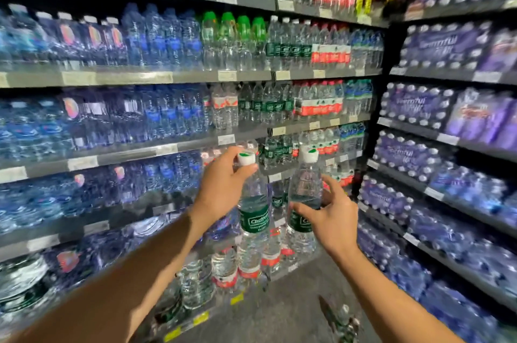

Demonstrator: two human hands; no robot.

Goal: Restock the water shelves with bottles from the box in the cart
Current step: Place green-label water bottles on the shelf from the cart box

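Observation:
I hold two clear water bottles with dark green labels and white caps, both upright in front of the shelves. My left hand (223, 186) grips the neck of the left bottle (253, 216) just under its cap. My right hand (327, 214) holds the right bottle (303, 197) by its body at the label, thumb in front and fingers behind. Both bottles hang in front of the shelf row (275, 152) where matching green-label bottles stand. The cart and its box are out of view.
Water shelves (167, 77) packed with blue, green and red-label bottles fill the left and centre. Shrink-wrapped packs (419, 107) fill the shelving on the right. Larger bottles (223, 267) stand on the bottom shelf. Grey floor (279, 300) lies below, with a dark object (341, 320) at the bottom.

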